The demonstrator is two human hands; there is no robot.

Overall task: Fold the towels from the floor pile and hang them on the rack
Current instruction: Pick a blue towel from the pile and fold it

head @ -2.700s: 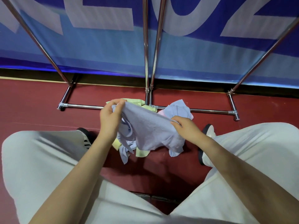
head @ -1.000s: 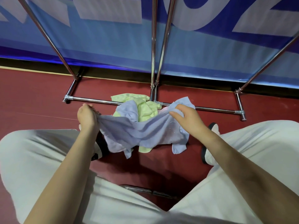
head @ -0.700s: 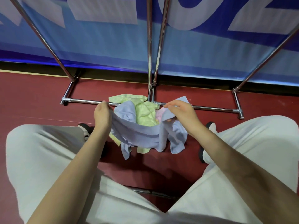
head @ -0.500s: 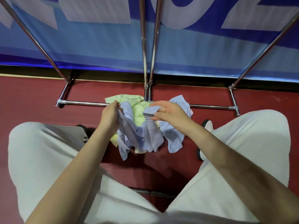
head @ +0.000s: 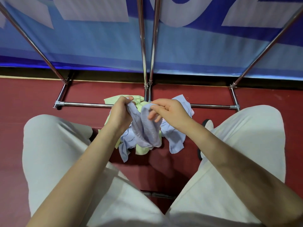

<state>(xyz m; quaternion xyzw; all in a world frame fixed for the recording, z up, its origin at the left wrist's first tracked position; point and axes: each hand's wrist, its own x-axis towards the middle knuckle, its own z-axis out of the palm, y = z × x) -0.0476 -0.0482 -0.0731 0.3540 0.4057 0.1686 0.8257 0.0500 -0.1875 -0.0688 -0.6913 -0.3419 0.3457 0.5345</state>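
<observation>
A pale lavender-blue towel hangs doubled between my two hands, over the floor pile. My left hand grips one end of it in a closed fist. My right hand pinches the other end with thumb and forefinger, the other fingers spread. The two ends nearly meet. Below lies the pile of light green and blue towels on the red floor. The chrome rack stands just behind the pile, its uprights rising out of view; its hanging bars are not visible.
The rack's base bar runs along the floor behind the pile, with slanted side legs left and right. A blue banner backs it. My knees in white trousers flank the pile, shoes partly showing. Another metal bar lies between my legs.
My hands have come together from about a towel's width apart, bringing the towel's two ends close so it now hangs doubled instead of stretched.
</observation>
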